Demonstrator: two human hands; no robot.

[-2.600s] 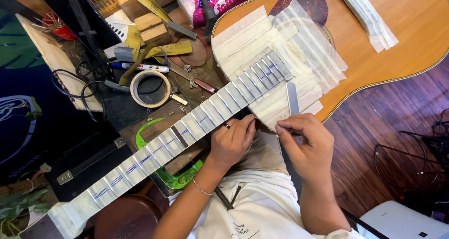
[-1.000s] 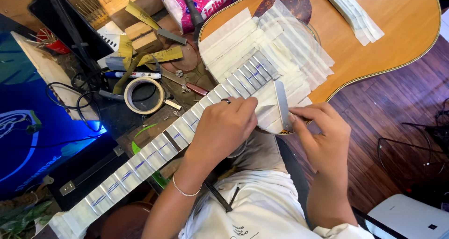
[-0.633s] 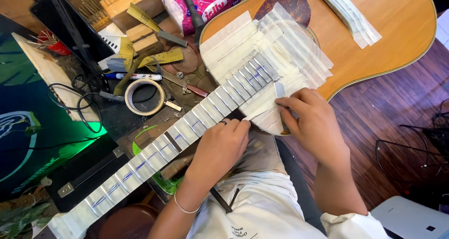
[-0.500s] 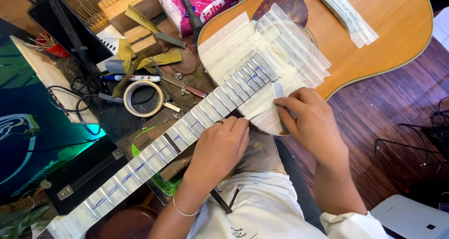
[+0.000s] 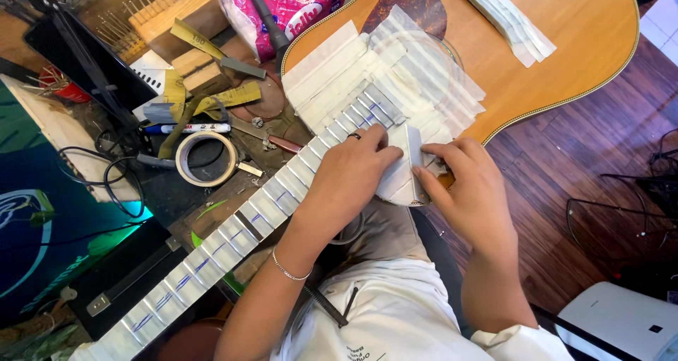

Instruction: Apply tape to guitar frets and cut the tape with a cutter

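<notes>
A dark reddish-brown wooden plank floor [image 5: 565,184] is seen on the right, with thin black cables [image 5: 635,198] trailing across it. A white appliance [image 5: 621,326] is set at the lower right corner. On the left, a cluttered dark workbench [image 5: 162,198] is lit by a blue-green glow [image 5: 42,212] from a screen.

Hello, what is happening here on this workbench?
A person works on an acoustic guitar that lies across the lap. Its neck is masked with pale tape between the frets. The left hand presses on the neck near the body; the right hand holds a small grey bar there. A tape roll lies nearby.
</notes>
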